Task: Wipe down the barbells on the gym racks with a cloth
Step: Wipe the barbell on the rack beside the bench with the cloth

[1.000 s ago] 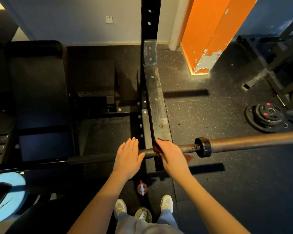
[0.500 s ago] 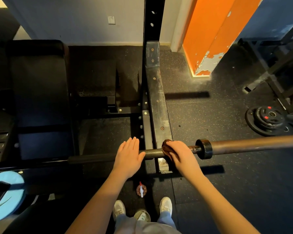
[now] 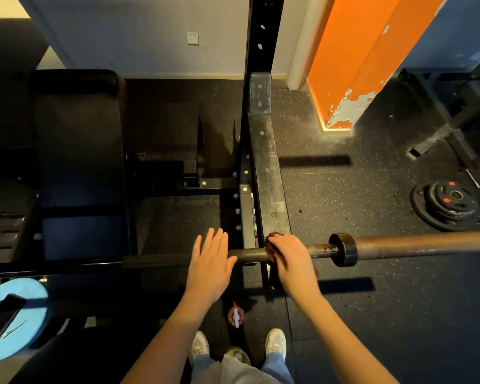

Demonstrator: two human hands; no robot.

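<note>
— Fingers (image 3: pixel 277 241) on the right hand (image 3: pixel 291 259) are curled tight. What are they holding?

— A brown cloth (image 3: pixel 271 246). They are wrapped round it and squeeze it onto the barbell (image 3: pixel 250 254). I think that makes the cloth hug the bar all the way round, not just on top.

— And the left hand (image 3: pixel 209 261)? Its fingers (image 3: pixel 214 241) look straight.

— Yes, straight and close together. They lie flat on the bar, just beside the right hand, and hold nothing. I think that hand presses down so the bar does not roll while the cloth rubs.

— Where is the barbell?

— It lies across the black rack (image 3: pixel 269 176), up off the floor (image 3: pixel 344 328), and runs left to right. The cloth is right where the bar crosses the rack, between the left hand and the round collar (image 3: pixel 342 249).

— Is the job nearly done?

— I can't tell. The long brown end (image 3: pixel 421 242) past the collar looks like it needs a rub too.

— What is that little thing by the shoes (image 3: pixel 275 339)?

— A spray bottle (image 3: pixel 236 315) on the floor. I guess it is close so it is easy to grab.

— Anything to watch out for?

— Pinched fingers where the bar sits on the rack.
</note>
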